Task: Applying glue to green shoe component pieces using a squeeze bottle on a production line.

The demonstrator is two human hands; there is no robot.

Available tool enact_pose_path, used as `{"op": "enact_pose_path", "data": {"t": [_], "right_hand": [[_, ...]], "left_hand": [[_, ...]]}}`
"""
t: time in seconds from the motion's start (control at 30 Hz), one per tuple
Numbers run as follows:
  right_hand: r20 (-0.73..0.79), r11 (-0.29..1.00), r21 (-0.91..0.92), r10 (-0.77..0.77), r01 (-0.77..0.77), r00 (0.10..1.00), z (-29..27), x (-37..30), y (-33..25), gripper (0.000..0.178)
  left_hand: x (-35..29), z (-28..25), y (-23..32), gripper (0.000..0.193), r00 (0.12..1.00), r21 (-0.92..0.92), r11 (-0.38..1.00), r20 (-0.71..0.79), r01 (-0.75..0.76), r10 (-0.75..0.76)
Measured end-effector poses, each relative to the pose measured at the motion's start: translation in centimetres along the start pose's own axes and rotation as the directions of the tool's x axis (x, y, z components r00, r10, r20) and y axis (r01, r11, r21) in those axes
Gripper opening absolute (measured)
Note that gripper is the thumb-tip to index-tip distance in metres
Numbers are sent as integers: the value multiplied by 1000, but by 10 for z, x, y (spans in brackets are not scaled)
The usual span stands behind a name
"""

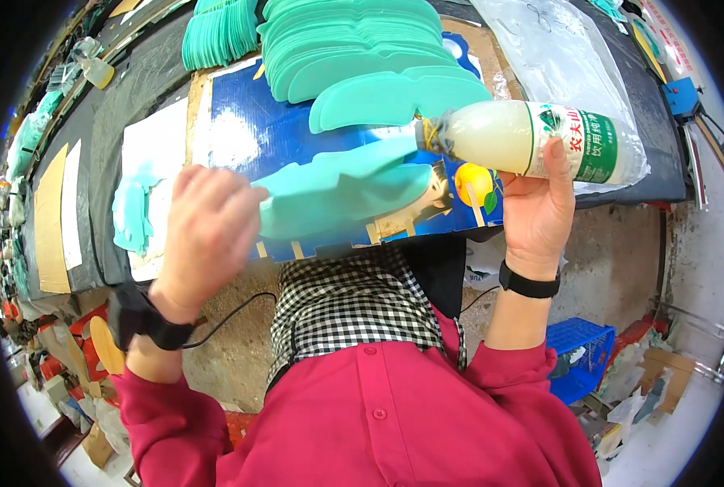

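Observation:
My right hand (540, 199) is wrapped round a clear plastic bottle (492, 134) of cloudy pale liquid, held lying on its side. Dark wrapping and a yellow band surround the bottle's neck (433, 135), which points left. My left hand (208, 231) is blurred, its fingers curled at the left end of a thin teal cut-out piece (338, 191). That piece appears to overlap another one, and its edges are smeared. Both lie over a blue printed cardboard sheet (232, 105). Behind them a thick stack of teal cut-outs (354, 49) is fanned out.
Another teal stack (218, 32) stands at the far left. Small pale-teal scraps (135, 213) lie beside my left hand. Clear plastic film (557, 49) covers the right of the table. A second bottle (96, 71) stands far left; a blue crate (581, 357) is below right.

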State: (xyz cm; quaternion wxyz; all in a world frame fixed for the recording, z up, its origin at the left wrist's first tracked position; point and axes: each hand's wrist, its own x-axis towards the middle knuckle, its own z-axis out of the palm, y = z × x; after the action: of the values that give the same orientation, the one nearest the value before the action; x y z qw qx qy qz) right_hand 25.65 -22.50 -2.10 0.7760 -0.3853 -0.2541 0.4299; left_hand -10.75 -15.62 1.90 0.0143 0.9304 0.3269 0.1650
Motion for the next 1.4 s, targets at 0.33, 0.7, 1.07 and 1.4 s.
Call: {"op": "enact_pose_path", "data": {"t": [0.33,0.7,1.07,1.4], "right_hand": [[262,844,-531,72,81,962,66,-23,13,93],[344,709,-685,112,168,932,85,-3,6,35],[467,739,-635,133,226,874,97,12,22,41],[214,678,-726,64,115,975,79,-31,-1,39]], "left_hand": [[-42,27,15,34,992,-76,991,-52,111,-115],[-48,48,26,45,974,-89,970,-19,225,-228],[-49,58,27,35,958,-38,961,-83,273,-275],[-55,67,31,31,940,-80,961,-200,266,-277]]}}
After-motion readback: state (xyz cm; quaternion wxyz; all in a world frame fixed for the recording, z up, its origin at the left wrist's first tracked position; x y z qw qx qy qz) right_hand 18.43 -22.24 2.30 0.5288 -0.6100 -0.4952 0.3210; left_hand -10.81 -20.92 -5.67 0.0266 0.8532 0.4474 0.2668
